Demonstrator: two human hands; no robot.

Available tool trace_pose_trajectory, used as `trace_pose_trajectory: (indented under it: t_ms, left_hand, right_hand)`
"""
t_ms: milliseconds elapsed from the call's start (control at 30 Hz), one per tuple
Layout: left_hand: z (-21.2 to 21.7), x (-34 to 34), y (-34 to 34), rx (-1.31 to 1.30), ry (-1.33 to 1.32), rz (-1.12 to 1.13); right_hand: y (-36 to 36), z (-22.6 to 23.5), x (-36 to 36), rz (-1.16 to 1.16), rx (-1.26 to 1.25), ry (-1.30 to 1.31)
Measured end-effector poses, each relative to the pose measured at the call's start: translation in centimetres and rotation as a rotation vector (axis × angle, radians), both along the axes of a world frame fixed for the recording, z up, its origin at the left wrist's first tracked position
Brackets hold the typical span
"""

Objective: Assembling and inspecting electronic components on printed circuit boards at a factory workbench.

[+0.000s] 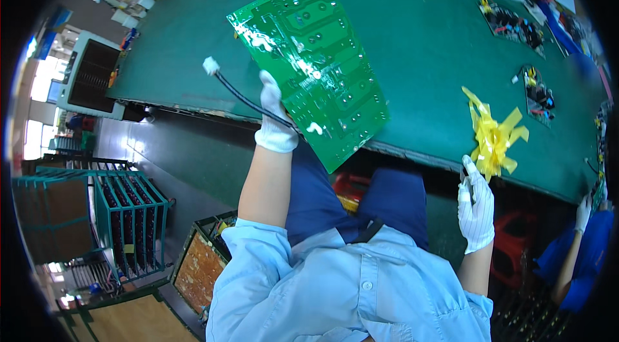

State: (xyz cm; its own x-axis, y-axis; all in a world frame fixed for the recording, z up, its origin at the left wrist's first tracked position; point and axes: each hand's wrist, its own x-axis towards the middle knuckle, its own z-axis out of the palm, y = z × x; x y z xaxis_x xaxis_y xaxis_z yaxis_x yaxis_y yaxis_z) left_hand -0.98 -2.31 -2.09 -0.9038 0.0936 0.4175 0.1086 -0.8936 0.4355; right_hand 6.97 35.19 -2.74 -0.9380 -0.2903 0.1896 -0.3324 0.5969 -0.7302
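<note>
At the near edge of the green table (419, 39), the left hand (274, 116), in a white glove, is closed on the lower edge of a green circuit board (309, 61), held up tilted with the solder side showing; a black cable (242, 97) with a white plug (211, 66) hangs off to its left. The right hand (475, 203), also gloved, has its fingers loosely curled around a thin dark tool just below a bundle of yellow tape strips (493, 135). Step looks like board inspection. Next move likely needs the right hand brought across to the board while the left holds it level.

Green circuit board (316, 68), yellow ribbon bundle (493, 139)
</note>
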Motion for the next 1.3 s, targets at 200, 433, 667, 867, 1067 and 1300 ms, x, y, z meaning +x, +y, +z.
trace_pose_trajectory:
  t_ms: [200, 433, 667, 867, 1067, 1300]
  left_hand:
    - [8.5, -0.4, 1.5, -1.788, 0.675, 1.011]
    - [2.0, -0.5, 3.1, -2.301, 0.821, 0.475]
    - [-0.1, -0.3, 4.4, -2.381, 0.654, 0.51]
    - [0.8, 0.7, 7.4, -2.181, 0.655, 0.636]
    - [-1.1, -0.5, 7.8, -2.149, 0.761, 0.646]
    - [2.5, 2.0, 1.9, -1.987, 0.91, 0.364]
  right_hand:
    - [-2.3, -1.1, -1.7, -0.096, -0.174, -0.022]
    - [-5.7, -2.3, -4.9, 0.016, -0.059, 0.118]
    - [-6.8, -2.1, -6.4, 0.117, 0.136, 0.196]
    - [-8.2, -2.7, -11.2, 0.043, 0.27, 0.236]
    - [-8.2, -2.9, -11.5, 0.133, 0.26, 0.158]
    - [-7.9, -0.9, -5.3, 0.192, 0.048, 0.074]
